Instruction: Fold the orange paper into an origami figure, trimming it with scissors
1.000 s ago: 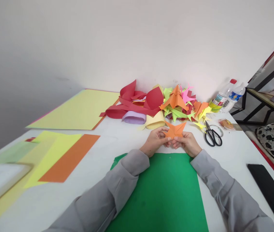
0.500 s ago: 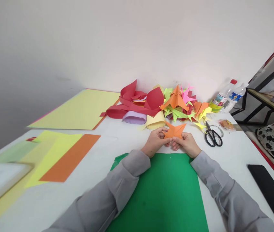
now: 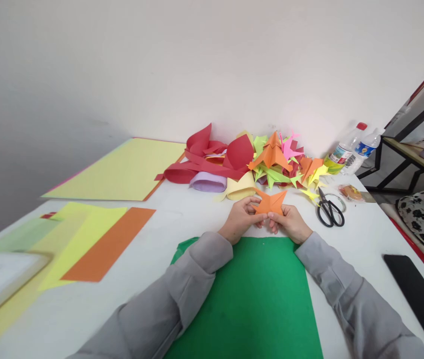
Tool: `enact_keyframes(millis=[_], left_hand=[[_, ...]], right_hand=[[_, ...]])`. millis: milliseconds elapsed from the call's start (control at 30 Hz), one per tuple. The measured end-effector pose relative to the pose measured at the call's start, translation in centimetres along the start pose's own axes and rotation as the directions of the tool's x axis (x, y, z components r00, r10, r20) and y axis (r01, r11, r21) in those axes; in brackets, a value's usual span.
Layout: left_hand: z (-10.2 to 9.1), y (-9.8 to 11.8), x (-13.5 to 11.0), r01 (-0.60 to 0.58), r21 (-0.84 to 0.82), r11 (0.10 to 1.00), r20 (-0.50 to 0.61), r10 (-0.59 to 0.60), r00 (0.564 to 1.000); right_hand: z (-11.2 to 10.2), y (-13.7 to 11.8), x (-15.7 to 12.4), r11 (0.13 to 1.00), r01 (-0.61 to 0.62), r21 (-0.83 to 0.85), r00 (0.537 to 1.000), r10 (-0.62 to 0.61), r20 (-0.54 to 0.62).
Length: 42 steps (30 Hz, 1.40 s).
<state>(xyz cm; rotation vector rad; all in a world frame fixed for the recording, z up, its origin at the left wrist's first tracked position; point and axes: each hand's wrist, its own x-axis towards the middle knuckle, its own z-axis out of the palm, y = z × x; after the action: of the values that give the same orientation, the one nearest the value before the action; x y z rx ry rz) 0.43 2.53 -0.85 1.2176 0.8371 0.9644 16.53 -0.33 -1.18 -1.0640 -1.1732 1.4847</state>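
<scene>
An orange folded paper figure (image 3: 270, 202) with pointed tips is held just above the white table (image 3: 182, 219), beyond the far edge of a green paper sheet (image 3: 249, 299). My left hand (image 3: 240, 218) pinches its left side with thumb and fingers closed. My right hand (image 3: 290, 222) pinches its lower right part the same way. Both arms wear grey sleeves and lie over the green sheet.
A heap of folded and curled coloured papers (image 3: 249, 159) lies against the wall. Black scissors (image 3: 329, 209) and two plastic bottles (image 3: 353, 147) are at the right. Yellow and orange sheets (image 3: 99, 239) lie at the left. A black flat object (image 3: 417, 294) sits near the right edge.
Almost nothing differs: both hands stay pinched on the orange figure, with only slight finger shifts at its lower edge.
</scene>
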Motion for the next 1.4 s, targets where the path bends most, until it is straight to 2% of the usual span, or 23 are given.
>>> enact_keyframes(millis=[233, 400, 533, 667, 967, 1133, 1400], left_hand=[[-0.10, -0.02, 0.08, -0.002, -0.008, 1.000, 0.002, 0.003, 1.000], [-0.09, -0.12, 0.17, -0.032, -0.023, 0.999, -0.003, 0.032, 0.999], [-0.01, -0.02, 0.29, -0.028, -0.049, 0.998, -0.073, 0.025, 0.997], [-0.02, 0.08, 0.32, -0.004, -0.043, 0.999, -0.149, -0.002, 0.989], [-0.22, 0.09, 0.29, -0.017, -0.104, 0.994, -0.029, 0.014, 0.999], [-0.19, 0.17, 0.19, -0.036, -0.211, 0.977, -0.050, 0.026, 0.998], [-0.42, -0.13, 0.30, -0.045, -0.182, 0.982, -0.084, 0.030, 0.996]], right_hand=[[-0.03, -0.24, -0.10, 0.999, -0.036, -0.001, 0.999, 0.036, 0.029], [0.41, -0.28, -0.08, 1.000, -0.017, 0.021, 0.998, 0.018, -0.065], [0.42, -0.19, -0.02, 0.998, 0.002, 0.057, 0.988, 0.007, -0.157], [0.22, -0.25, -0.02, 0.997, 0.007, 0.083, 0.989, 0.006, -0.148], [0.11, -0.31, 0.07, 0.990, 0.014, 0.144, 0.996, -0.001, -0.085], [0.23, -0.35, 0.15, 0.983, 0.021, 0.183, 0.994, -0.001, -0.111], [0.18, -0.24, 0.23, 0.980, 0.011, 0.200, 0.992, 0.015, -0.128]])
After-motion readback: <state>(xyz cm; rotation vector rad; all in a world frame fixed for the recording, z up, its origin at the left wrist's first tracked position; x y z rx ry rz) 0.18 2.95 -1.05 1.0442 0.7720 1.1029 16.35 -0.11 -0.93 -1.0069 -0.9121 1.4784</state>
